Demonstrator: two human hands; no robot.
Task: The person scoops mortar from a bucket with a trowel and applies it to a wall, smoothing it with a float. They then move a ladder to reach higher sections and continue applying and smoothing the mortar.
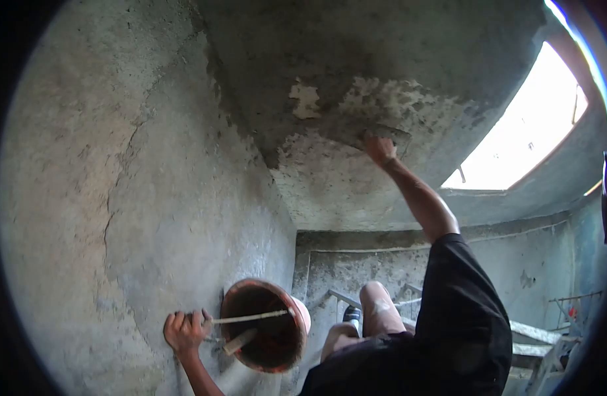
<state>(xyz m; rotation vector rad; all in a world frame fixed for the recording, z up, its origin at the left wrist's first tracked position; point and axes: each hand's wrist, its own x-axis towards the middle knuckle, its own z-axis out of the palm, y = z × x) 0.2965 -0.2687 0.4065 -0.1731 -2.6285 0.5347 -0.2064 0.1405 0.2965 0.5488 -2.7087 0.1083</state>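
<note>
My right hand (381, 149) is raised to the rough grey wall (330, 191), closed round the grip of a flat trowel (394, 135) that lies against the wall among pale, patchy areas. At the lower left my left hand (187, 331) is beside the left wall, its fingers curled round the end of the rope handle (254, 318) of a reddish bucket (297, 343). A short light-coloured stick or tool handle (240, 341) pokes out over the bucket's rim. The bucket's inside is dark, so its contents are hard to make out.
A long crack runs down the left wall (178, 198). At the upper right is a bright window opening (524, 125). My bare knees (381, 310) and a shoe (351, 315) show below. Metal rails and a pale step or plank (534, 332) stand at the lower right.
</note>
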